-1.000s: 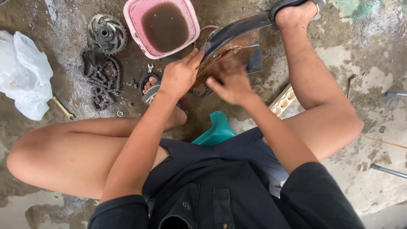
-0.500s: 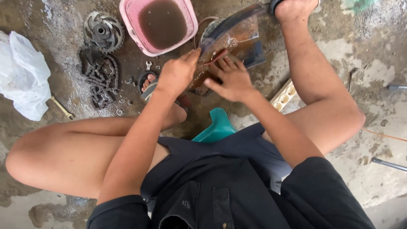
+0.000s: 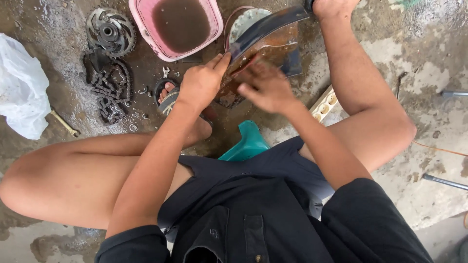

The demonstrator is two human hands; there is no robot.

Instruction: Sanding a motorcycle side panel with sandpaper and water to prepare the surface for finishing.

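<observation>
Wet, oil-stained concrete floor (image 3: 429, 160) all around, with a person squatting low over it, knees spread wide. Nearest to the camera is a teal plastic stool (image 3: 246, 143) poking out between the legs.

Just past that, both hands are on a dark curved mudguard (image 3: 265, 36) that's propped up off the floor, its far end under the foot at the top of the frame. Left hand (image 3: 200, 85) has its grip clamped on the near left edge of the guard, thumb and fingers pinching it. Right hand (image 3: 263, 87) is blurred and lies over the rusty brown inner face; can't tell if the fingers are closed or flat. Compared with half a second ago, the right hand has slid a bit nearer and to the left across that face, while the left one hasn't really budged.

The guard itself looks dark blue-black on the outer skin and grimy orange-brown inside, wet and shiny.

Further out: a greasy chain (image 3: 109, 90) piled at the left, a sprocket (image 3: 111, 31) beyond it, and a pink tub (image 3: 141, 24) of murky brown liquid at the far edge. White plastic bag (image 3: 19, 87) way off left.
</observation>
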